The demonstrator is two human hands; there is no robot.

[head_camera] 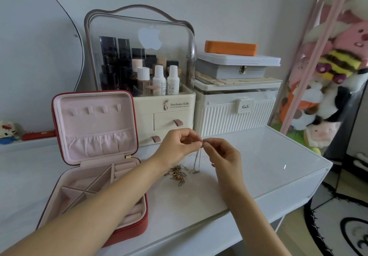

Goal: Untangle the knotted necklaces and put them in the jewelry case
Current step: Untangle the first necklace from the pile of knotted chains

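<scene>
While both hands work just right of the open jewelry case (93, 156), the left hand (177, 146) and right hand (221, 156) pinch the top of a silver necklace (197, 161) between their fingers, lifting it so it hangs free of the gold tangle (177, 175) lying on the tabletop (258, 166) beside the case.

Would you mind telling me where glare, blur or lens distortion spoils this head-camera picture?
Head view: a small glare spot on the white table; plush toys at the right edge smeared; wide-angle bending toward the edges; the silver chain between both hands is thin but visible.
</scene>
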